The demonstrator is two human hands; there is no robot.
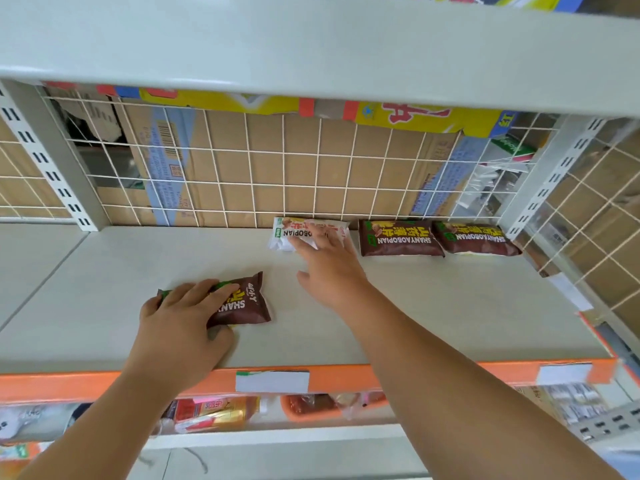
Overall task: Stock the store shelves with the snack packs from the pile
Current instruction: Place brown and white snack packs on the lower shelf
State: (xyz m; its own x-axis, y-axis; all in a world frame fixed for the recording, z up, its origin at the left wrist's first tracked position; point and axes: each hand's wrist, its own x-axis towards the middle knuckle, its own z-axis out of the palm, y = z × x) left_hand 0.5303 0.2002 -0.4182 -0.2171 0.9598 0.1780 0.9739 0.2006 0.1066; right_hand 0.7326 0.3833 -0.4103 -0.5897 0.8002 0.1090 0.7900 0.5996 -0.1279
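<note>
Right fingers (pixel 306 244): lying straight and slightly spread, tips pressing on the white snack pack (pixel 294 233); thumb sticking out sideways, touching nothing.
Left fingers (pixel 207 293): curling over a brown snack pack (pixel 246 306), thumb tucking in at its near edge.
Right hand (pixel 329 271): reaching deep, apparently nudging the white pack into line.
Left hand (pixel 180 317): holding its pack down mid-shelf, well apart from the row.
Row: the white pack is lying flat against the wire mesh back (pixel 277 168), just beside two brown packs (pixel 398 239) on the shelf (pixel 450 306).
Handling: likely light, puffy and slick-filmed, with crushable contents; gripping across the broad middle, gently, is looking safest.
</note>
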